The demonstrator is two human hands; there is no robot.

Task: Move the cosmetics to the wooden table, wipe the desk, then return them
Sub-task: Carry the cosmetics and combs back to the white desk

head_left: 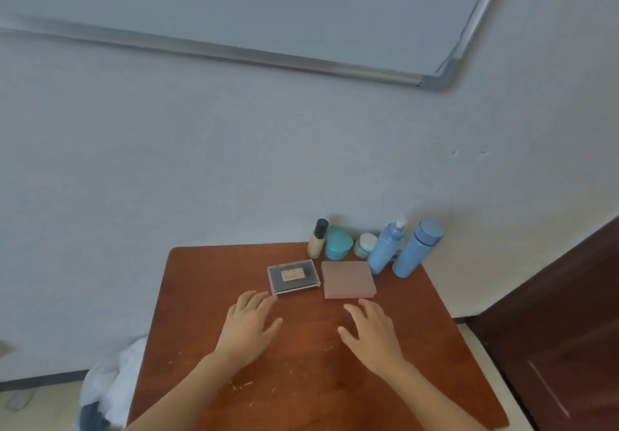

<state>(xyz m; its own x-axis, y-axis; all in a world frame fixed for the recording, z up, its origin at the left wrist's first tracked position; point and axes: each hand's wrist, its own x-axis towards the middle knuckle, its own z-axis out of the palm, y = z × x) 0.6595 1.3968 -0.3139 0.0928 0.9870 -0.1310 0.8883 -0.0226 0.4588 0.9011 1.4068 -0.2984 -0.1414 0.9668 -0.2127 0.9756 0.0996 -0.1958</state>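
Several cosmetics stand at the far right of a reddish-brown wooden table (207,296). A beige foundation bottle (317,239) with a black cap, a teal jar (339,243), a small white-lidded jar (365,245), a blue pump bottle (385,249) and a blue capped bottle (417,248) line the wall. In front lie a clear-cased dark palette (293,276) and a flat pinkish-brown palette (348,279). My left hand (249,325) hovers flat, fingers straight, just short of the dark palette. My right hand (370,330) is spread just short of the pinkish palette. Neither holds anything.
The table stands against a pale wall under a whiteboard (268,12). A dark wooden door (569,330) is to the right. White and dark cloth (107,387) is bunched on the floor at the table's left. Pale crumbs or scratches (241,385) mark the near tabletop.
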